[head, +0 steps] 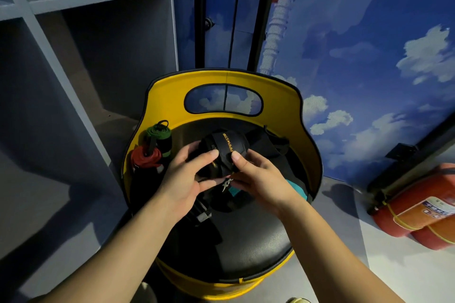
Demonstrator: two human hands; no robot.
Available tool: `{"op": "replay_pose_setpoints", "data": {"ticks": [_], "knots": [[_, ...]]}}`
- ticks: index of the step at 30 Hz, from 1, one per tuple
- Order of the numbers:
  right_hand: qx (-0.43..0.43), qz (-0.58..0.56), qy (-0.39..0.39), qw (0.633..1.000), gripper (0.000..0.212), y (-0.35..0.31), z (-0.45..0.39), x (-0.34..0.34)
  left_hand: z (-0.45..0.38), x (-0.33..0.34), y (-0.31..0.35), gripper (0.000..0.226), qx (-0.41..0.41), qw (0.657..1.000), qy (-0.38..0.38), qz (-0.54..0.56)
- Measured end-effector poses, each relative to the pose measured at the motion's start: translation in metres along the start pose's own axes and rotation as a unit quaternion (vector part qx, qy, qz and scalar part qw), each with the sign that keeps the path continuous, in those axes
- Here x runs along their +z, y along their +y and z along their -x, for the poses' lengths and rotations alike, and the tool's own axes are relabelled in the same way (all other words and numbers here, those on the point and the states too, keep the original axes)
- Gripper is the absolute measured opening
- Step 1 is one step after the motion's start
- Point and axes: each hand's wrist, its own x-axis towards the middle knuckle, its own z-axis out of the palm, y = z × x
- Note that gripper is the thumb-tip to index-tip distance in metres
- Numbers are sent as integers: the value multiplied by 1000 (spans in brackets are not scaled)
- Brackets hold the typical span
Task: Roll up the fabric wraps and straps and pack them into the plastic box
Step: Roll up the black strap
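Two hands meet over the seat: our left hand (pixel 183 177) and right hand (pixel 256 174) both grip a black rolled wrap (pixel 222 149), thumbs pressed on its near face and fingers curled behind it. The roll sits above the middle of the black seat cushion (pixel 246 241), and the gold lettering on its band runs up and away from us; we cannot tell the roll's long axis, since our fingers cover both ends. Beneath our palms lies more black fabric (pixel 226 200) with a pale logo and a teal patch (pixel 293 186), mostly hidden. A green roll (pixel 160 134) and a red roll (pixel 145 156) stand against the yellow backrest (pixel 167 103) at left, ends facing up. Orange extinguishers (pixel 416 211) lie at right, cut off by the frame edge.
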Motion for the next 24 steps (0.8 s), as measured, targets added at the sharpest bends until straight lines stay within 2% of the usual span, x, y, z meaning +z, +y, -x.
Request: {"op": "replay_pose_setpoints", "data": {"ticks": [3,5,6,9,10,13,15,17,18,19,21,22,24], "knots": [[-28,-9,-2,1000,52,5,-2,-2,2,3,-2,74,-14,1000,5,-10],[-35,-13,23,999,50,7,-2,2,3,5,-5,76,-7,999,24,-25],[-34,-15,39,999,56,7,0,5,3,6,-7,74,-3,999,26,-22],[-29,-13,91,995,108,20,-6,8,0,7,-9,67,17,999,33,2],[-18,-23,96,995,117,21,-5,10,-1,7,-9,65,24,999,37,7],[5,-20,75,997,116,26,-6,12,-1,9,-14,50,42,999,29,11],[9,-1,64,998,116,25,-3,10,0,13,-18,52,46,999,24,15],[-3,9,70,997,110,25,2,7,1,13,-23,58,40,999,18,23],[-7,11,78,997,101,22,7,7,1,12,-24,59,33,999,8,26],[-19,8,74,997,82,22,10,3,1,11,-26,60,24,999,-6,23],[-45,5,60,997,27,20,19,-9,0,7,-29,60,7,1000,-27,-9],[-60,14,44,997,13,17,24,-14,0,5,-31,59,4,999,-26,-36],[-84,52,21,995,21,14,32,-27,0,-2,-38,61,26,992,-11,-126]]}}
